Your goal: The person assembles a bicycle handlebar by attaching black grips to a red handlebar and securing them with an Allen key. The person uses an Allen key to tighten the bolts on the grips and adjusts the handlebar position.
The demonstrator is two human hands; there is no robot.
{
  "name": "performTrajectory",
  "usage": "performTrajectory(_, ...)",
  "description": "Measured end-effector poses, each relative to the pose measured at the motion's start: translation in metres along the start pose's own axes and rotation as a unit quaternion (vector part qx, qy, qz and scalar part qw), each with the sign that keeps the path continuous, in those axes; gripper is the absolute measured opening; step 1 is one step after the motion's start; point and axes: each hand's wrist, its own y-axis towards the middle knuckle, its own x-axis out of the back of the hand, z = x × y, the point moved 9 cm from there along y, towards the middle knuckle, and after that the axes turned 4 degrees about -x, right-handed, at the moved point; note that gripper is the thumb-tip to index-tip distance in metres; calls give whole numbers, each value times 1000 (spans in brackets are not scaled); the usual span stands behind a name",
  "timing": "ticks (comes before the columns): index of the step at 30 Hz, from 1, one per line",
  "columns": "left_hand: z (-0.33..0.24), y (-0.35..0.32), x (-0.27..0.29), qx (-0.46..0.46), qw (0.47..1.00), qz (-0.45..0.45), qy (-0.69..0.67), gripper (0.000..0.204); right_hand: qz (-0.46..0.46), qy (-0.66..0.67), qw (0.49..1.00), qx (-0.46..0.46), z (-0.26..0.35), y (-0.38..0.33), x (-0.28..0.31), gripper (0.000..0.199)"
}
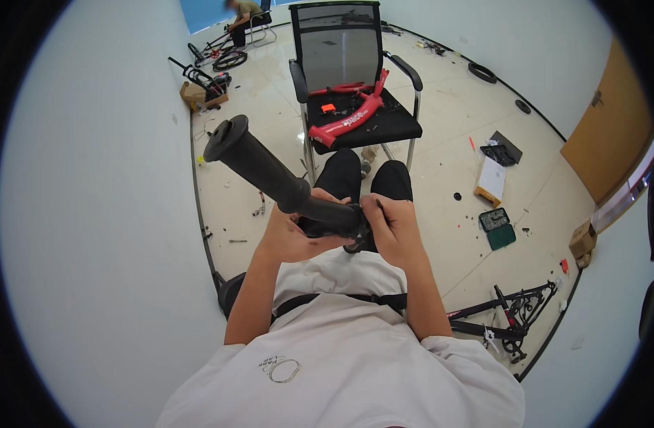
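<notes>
Over a pale tiled floor (pixel 469 107) I see my left hand (pixel 293 235) clamped around the black handlebar grip (pixel 270 173) above my lap, right hand (pixel 392 227) fingers pinched together at its lower end.

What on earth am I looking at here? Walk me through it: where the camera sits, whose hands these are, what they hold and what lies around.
There is no machine here. The single picture comes from a wide fisheye camera worn on a person's head, looking down, so the straight walls bend near the rim. The forearms coming up from the lower edge are that person's own; they sit in a white shirt with knees in black trousers.

The left hand grips a black handlebar grip, a thick ridged tube pointing up and left. The right hand pinches at the tube's near end, where a small dark clamp part sits; its detail is too small to tell.

Ahead stands a black mesh chair with a red bicycle frame part on its seat. On the pale floor lie a green case, a black bicycle frame and scattered small parts. Another person works far off.
</notes>
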Motion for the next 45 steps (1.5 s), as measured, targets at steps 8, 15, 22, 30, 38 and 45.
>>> performTrajectory(8,-12,10,10,-10,974,2,228,44,-51,362,925,-106,-47,-2,37,44)
performTrajectory(15,-14,12,15,-62,993,14,95,42,194,815,541,-63,24,32,14,45)
performTrajectory(22,-11,2,19,-35,999,-19,-25,44,265,859,431,-76,49,60,-22,42)
performTrajectory(30,-14,7,17,-31,997,-31,-65,43,262,856,437,-88,43,62,-25,41)
performTrajectory(38,-9,6,11,-74,996,32,-33,55,265,861,424,-97,40,62,-25,42)
performTrajectory(45,-8,5,12,-20,999,0,-46,43,258,747,587,-175,23,64,-34,46)
